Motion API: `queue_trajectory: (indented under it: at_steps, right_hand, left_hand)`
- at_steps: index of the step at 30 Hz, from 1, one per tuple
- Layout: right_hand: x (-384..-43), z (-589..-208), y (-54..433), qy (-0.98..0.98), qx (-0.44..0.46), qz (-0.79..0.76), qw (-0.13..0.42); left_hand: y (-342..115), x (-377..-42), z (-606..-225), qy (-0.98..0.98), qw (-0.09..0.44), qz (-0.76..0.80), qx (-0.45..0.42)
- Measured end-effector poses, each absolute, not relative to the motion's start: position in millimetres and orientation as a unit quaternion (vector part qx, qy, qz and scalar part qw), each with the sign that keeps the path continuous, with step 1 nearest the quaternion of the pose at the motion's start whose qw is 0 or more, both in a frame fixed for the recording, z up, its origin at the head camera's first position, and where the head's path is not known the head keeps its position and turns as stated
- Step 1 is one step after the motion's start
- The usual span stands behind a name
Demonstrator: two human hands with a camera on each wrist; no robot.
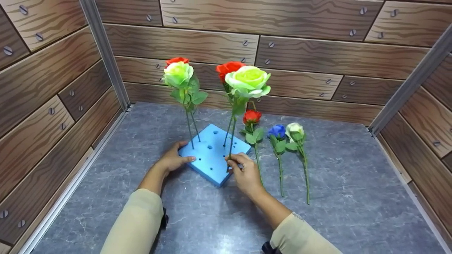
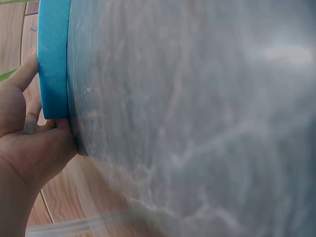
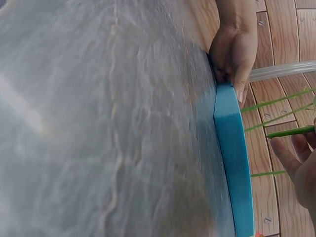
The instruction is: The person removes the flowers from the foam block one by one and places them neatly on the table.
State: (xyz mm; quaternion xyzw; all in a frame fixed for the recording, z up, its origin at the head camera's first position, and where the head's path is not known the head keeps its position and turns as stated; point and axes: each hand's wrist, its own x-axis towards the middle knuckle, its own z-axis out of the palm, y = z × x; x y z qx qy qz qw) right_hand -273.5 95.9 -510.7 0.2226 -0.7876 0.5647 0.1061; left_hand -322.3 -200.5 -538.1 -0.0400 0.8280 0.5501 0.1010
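My left hand (image 1: 173, 159) grips the left corner of a blue foam block (image 1: 216, 159), the thumb over its top face. Several holes show in that face. With thumb and fingers, my right hand (image 1: 246, 174) pinches the low stem of an artificial light green rose (image 1: 249, 83), held upright. In the right wrist view the tip of this stem (image 3: 291, 132) is just above the block (image 3: 232, 148), apart from it. Three roses stand in the block: a light green rose (image 1: 179, 76), a red rose (image 1: 176, 60) behind it, and another red rose (image 1: 226, 68) behind the held bloom.
To the right of the block a red rose (image 1: 251, 117), a blue rose (image 1: 277, 131) and a white rose (image 1: 294, 130) lie on the grey marbled table (image 1: 353, 176). Wood-patterned walls (image 1: 197, 38) enclose the back and both sides.
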Motion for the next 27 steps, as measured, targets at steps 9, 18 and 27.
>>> queue_trajectory:
  at_steps: [9, 18, 27]
  right_hand:
    - [-274.7, -516.0, 115.7, -0.798, 0.203, 0.554, 0.127]
    - [-278.1, -521.1, 139.9, -0.814, 0.170, 0.545, 0.106]
    - [-276.8, -521.6, 165.9, -0.845, 0.154, 0.507, 0.065]
  left_hand:
    - [-200.1, -324.7, -539.7, 0.828, 0.102, 0.550, -0.040]
    - [-200.4, -319.9, -535.7, 0.827, 0.100, 0.552, -0.037]
    - [-198.0, -321.3, -535.7, 0.829, 0.097, 0.550, -0.040]
